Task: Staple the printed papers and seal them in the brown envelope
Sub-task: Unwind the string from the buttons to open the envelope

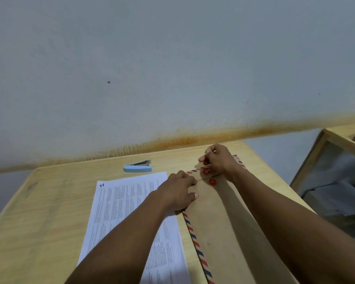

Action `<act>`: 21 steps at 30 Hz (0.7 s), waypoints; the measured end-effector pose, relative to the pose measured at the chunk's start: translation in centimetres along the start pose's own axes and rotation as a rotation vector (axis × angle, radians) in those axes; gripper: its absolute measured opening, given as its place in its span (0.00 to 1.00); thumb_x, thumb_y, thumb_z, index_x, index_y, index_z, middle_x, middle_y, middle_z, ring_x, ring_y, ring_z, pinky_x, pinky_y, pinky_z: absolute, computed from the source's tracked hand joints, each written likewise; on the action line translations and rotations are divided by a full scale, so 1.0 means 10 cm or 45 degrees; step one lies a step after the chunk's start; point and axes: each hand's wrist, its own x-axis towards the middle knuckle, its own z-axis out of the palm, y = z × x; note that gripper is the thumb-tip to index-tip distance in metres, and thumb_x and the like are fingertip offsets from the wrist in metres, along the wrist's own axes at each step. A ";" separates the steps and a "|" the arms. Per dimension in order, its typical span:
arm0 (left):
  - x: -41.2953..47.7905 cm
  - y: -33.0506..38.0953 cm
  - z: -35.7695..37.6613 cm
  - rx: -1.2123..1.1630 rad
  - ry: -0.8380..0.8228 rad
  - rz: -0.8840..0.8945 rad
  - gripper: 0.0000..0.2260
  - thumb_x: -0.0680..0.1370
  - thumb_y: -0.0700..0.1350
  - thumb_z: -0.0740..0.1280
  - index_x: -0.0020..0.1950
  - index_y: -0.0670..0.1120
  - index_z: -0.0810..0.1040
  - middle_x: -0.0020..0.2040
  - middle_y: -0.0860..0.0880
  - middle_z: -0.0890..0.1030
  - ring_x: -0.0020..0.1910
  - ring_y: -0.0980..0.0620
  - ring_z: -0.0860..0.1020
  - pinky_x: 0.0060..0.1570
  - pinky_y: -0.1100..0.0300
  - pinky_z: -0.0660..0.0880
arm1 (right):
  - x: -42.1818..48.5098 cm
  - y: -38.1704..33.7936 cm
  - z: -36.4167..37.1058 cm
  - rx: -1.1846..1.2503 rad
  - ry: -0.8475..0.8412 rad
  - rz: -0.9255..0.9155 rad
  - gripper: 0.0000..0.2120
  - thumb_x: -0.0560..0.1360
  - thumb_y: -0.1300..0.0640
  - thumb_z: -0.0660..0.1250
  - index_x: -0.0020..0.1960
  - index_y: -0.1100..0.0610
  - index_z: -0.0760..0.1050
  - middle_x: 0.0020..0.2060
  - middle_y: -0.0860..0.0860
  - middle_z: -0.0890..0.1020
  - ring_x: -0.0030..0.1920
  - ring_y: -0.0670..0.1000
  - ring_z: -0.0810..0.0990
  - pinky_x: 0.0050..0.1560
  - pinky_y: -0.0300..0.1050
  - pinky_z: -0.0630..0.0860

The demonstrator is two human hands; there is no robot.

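A brown envelope (217, 222) with a red-and-blue striped border lies lengthwise on the right part of the wooden table (39, 212). Near its far end are two red closure discs (212, 182) joined by a thin string. My left hand (178, 193) presses flat on the envelope's left edge, just short of the discs. My right hand (217, 158) pinches the string above the far disc. Printed papers (127, 203) lie flat to the left of the envelope, partly under my left forearm. A light blue stapler (137, 166) rests beyond the papers.
The table's far edge meets a pale wall with an orange stain along its base. A wooden-framed shelf or box (334, 171) stands off the table's right side.
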 end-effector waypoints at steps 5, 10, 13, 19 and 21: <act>0.00 -0.01 0.01 -0.003 0.010 -0.002 0.25 0.82 0.57 0.63 0.79 0.54 0.66 0.77 0.49 0.64 0.76 0.45 0.62 0.73 0.46 0.66 | -0.12 -0.05 0.09 0.115 -0.104 -0.017 0.06 0.84 0.59 0.54 0.52 0.59 0.68 0.34 0.54 0.74 0.33 0.52 0.72 0.32 0.43 0.68; 0.01 0.00 0.00 -0.013 0.008 -0.009 0.25 0.82 0.57 0.64 0.79 0.54 0.66 0.76 0.49 0.65 0.75 0.45 0.63 0.73 0.46 0.66 | -0.16 0.10 -0.07 -0.069 -0.082 -0.004 0.08 0.84 0.58 0.54 0.51 0.57 0.71 0.36 0.51 0.73 0.35 0.49 0.69 0.34 0.43 0.66; 0.01 0.01 0.00 -0.007 0.003 -0.006 0.25 0.82 0.57 0.64 0.79 0.54 0.66 0.76 0.49 0.65 0.75 0.45 0.63 0.73 0.46 0.66 | -0.21 0.18 -0.20 -0.410 -0.064 -0.139 0.08 0.82 0.54 0.59 0.52 0.58 0.74 0.45 0.50 0.78 0.47 0.52 0.76 0.44 0.46 0.68; 0.00 0.02 -0.01 0.006 -0.001 -0.016 0.26 0.83 0.57 0.63 0.79 0.54 0.65 0.78 0.49 0.64 0.76 0.45 0.62 0.74 0.46 0.65 | -0.14 0.19 -0.44 -1.193 -0.200 -0.116 0.13 0.74 0.50 0.72 0.54 0.56 0.81 0.52 0.56 0.82 0.52 0.56 0.80 0.46 0.48 0.76; -0.01 0.03 -0.01 0.002 -0.006 -0.022 0.26 0.83 0.57 0.63 0.79 0.54 0.65 0.77 0.49 0.64 0.76 0.45 0.62 0.74 0.47 0.65 | -0.09 0.17 -0.50 -1.186 -0.179 -0.139 0.09 0.75 0.53 0.70 0.51 0.56 0.83 0.52 0.56 0.83 0.51 0.56 0.80 0.45 0.47 0.75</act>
